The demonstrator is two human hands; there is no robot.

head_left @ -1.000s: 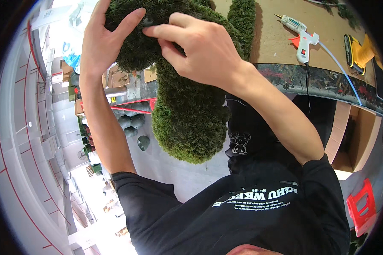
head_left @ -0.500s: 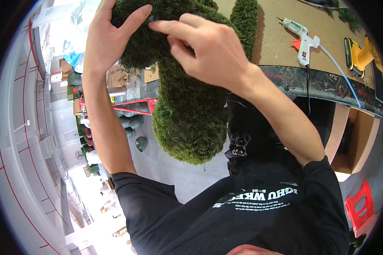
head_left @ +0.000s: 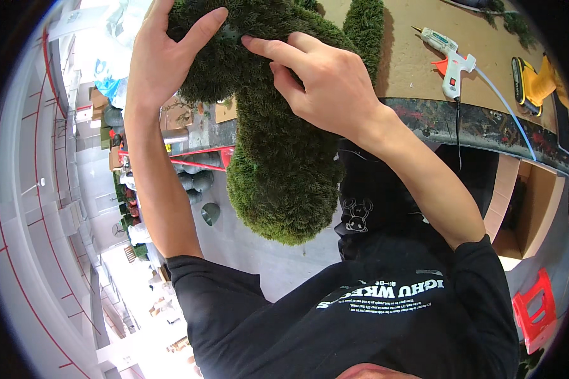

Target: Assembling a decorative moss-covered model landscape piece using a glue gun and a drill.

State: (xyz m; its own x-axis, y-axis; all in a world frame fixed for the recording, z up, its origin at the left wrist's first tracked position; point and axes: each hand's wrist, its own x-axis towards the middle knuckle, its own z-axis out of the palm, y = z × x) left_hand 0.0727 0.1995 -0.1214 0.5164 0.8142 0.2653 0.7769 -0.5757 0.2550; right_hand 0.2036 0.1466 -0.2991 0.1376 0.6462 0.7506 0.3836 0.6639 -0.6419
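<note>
A shaggy green artificial-grass figure (head_left: 284,164) with a rounded lower end stretches from the upper middle down past the table's edge. Its upper part lies under both hands. My left hand (head_left: 164,60) grips the upper left side, the thumb laid across the greenery and the other fingers partly cut off by the frame's top. My right hand (head_left: 335,85) hovers over the figure with the index finger stretched toward a small paler spot (head_left: 232,33) among the tufts. Its thumb stands apart, its other fingers are loosely bent, and I see nothing in it.
On the brown-topped table (head_left: 401,69) lie a white glue gun (head_left: 446,60) with a cord and a yellow-and-black tool (head_left: 534,82). Another green grass piece (head_left: 365,38) sits behind my right hand. An open cardboard box (head_left: 531,208) and a red plastic stool (head_left: 537,309) stand lower right.
My right hand has drawn back slightly to the right, and its fingertip is farther from my left thumb. More of the paler spot shows. My left hand and the figure have hardly moved.
</note>
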